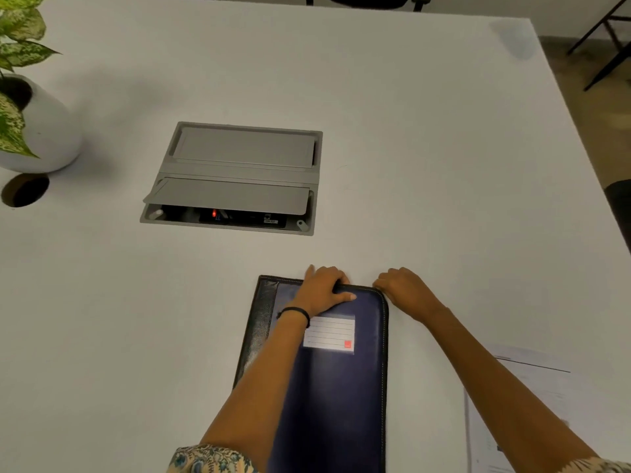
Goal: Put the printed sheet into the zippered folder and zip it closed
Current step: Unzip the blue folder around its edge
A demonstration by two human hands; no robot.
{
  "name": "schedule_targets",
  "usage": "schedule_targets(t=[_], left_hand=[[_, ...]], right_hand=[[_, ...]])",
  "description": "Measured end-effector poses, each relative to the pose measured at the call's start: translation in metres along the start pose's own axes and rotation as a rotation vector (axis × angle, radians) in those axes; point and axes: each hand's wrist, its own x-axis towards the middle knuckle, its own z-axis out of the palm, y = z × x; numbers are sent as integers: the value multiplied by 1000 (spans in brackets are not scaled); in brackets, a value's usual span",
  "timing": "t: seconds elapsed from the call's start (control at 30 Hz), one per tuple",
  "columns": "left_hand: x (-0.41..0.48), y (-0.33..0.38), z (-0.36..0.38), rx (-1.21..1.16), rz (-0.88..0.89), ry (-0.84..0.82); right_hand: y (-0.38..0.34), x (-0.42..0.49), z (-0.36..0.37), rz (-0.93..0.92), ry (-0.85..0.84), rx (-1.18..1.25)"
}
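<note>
One folder [341, 404], one sheet [560, 397], two hands [321, 291] [404, 290]

White table [426, 131]. Far left corner: potted plant [47, 131], white round pot, speckled green leaves. Round cable hole [24, 190] just in front of the pot. Mid-table: grey recessed socket box [235, 179], near flap partly lifted, red light [214, 213] under it. Chair base [368, 0] past far edge. Black frame legs [607, 39] on floor beyond the right edge.
</note>
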Motion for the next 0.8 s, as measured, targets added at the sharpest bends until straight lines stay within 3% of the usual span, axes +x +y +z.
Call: schedule_targets(t=[0.1,0.27,0.8], left_hand=[[8,26,20,1,41,-8],[10,29,32,-99,-48,99],[17,47,37,54,-54,-44]], right_hand=[[2,-1,-2,3,7,-22],[1,-3,0,15,-25,-73],[7,-47,27,154,41,21]])
